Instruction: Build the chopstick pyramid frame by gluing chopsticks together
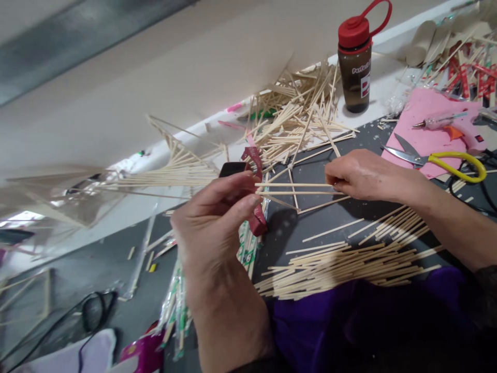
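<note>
My left hand [221, 212] pinches the left ends of two slender wooden chopsticks [295, 185] between thumb and fingertips. The pair lies side by side, nearly level, with a small gap between. At their other end my right hand [359, 175] is closed on them, its fingertips partly hidden. Behind and below the pair, joined sticks form an angular frame [294, 191] over the dark table. A dark red strap [258, 220] with a black rectangular face lies just behind my left fingers. Nearer my body is a spread of loose chopsticks [341, 264].
A heap of sticks [298, 114] lies by the wall, beside a red-lidded bottle [354, 67]. Yellow-handled scissors [454, 160] and a glue gun [454, 124] rest on a pink sheet [415, 114]. Wrapped chopsticks [178, 305] and a stick structure [166, 173] are at left.
</note>
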`<state>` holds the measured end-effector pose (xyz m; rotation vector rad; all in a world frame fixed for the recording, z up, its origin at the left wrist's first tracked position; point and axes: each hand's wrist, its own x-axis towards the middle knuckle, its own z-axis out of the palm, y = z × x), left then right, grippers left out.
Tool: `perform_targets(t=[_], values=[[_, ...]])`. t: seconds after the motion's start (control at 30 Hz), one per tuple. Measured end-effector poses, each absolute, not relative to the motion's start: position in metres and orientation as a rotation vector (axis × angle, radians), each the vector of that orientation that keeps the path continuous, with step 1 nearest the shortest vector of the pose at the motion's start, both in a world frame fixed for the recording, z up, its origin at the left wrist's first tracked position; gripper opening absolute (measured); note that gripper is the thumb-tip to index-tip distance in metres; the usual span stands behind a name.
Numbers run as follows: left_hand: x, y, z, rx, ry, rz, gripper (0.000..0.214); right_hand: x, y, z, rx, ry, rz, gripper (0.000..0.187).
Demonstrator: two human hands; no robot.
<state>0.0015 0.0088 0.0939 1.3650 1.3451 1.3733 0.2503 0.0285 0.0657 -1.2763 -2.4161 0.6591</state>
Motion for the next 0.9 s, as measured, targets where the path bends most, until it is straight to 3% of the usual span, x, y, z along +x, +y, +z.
perform_targets(t=[0.9], values=[[-0.016, 0.017, 0.083, 1.607, 1.285, 1.293, 0.024, 0.248, 0.025, 0.079, -1.422, -2.555, 0.761, 0.018]])
